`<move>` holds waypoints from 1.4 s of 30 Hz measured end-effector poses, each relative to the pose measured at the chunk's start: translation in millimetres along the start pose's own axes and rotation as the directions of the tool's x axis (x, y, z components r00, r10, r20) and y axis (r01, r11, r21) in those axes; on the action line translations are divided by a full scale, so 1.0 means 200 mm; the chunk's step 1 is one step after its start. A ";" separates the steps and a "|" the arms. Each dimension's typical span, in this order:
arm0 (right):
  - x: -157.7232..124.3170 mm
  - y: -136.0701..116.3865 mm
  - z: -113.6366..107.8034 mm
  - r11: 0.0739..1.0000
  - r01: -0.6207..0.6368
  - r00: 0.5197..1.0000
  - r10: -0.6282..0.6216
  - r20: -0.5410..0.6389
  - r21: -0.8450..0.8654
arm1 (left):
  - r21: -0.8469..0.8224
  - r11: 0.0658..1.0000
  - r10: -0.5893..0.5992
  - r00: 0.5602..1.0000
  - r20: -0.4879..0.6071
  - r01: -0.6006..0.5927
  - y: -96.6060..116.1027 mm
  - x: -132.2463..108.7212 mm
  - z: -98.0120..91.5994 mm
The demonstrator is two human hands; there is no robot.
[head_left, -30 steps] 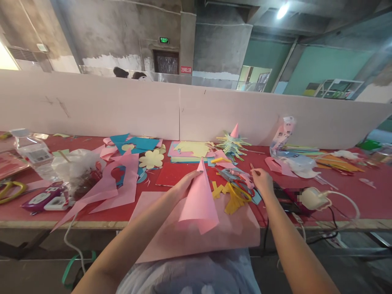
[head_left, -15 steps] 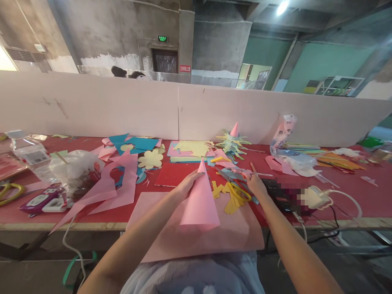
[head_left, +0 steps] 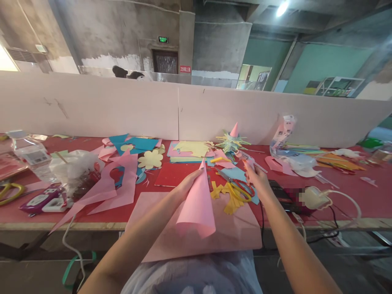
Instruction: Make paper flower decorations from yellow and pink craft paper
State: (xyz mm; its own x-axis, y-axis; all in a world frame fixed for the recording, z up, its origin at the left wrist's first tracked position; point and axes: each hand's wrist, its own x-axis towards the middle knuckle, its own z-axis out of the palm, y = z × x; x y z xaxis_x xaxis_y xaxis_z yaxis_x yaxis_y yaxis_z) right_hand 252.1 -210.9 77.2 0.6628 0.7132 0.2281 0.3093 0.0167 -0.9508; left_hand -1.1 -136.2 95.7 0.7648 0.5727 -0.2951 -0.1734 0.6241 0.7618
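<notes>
My left hand (head_left: 185,185) is closed on a rolled pink paper cone (head_left: 197,204), gripping it near the tip, which points up and away. The cone's wide end hangs over a large pink sheet (head_left: 232,232) that droops past the table's front edge. My right hand (head_left: 257,176) is closed on a small pink tool (head_left: 249,161) with a clear stick poking out to the right, held a little above the paper scraps. I cannot name the tool for sure. Yellow-handled scissors (head_left: 240,192) lie just below that hand.
The red table (head_left: 352,196) is littered with cut coloured paper, including a yellow paper flower (head_left: 151,159) and a spiky paper tree (head_left: 232,141). A black power strip (head_left: 283,196), white adapter (head_left: 312,198), plastic bottle (head_left: 30,153) and plastic bag (head_left: 76,167) lie around. A pale partition board (head_left: 122,106) walls off the back.
My right hand reached into the scraps, closed on the pink tool and lifted it up off the table. The left hand kept hold of the cone, tilting it slightly.
</notes>
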 end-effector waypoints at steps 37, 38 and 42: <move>-0.18 -0.26 0.34 0.812 -0.360 0.814 0.033 0.580 0.459 | 0.026 0.991 0.108 0.904 0.413 -0.130 -0.16 0.03 0.07; -0.18 -0.25 0.35 0.819 -0.343 0.829 0.033 0.559 0.460 | 0.051 0.990 0.099 0.910 0.403 -0.130 -0.15 0.02 0.06; -0.17 -0.24 0.36 0.826 -0.308 0.865 0.036 0.501 0.472 | 0.129 0.987 0.039 0.927 0.373 -0.093 -0.12 -0.02 0.06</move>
State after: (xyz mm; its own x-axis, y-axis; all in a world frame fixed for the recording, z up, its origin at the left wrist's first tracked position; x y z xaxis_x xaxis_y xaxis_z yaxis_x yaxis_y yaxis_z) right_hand 167.1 -185.4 99.8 0.2426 0.9684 0.0582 -0.2708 0.1252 -0.9544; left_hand 7.9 -160.0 84.5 0.9336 0.3570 -0.0293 -0.1621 0.4940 0.8542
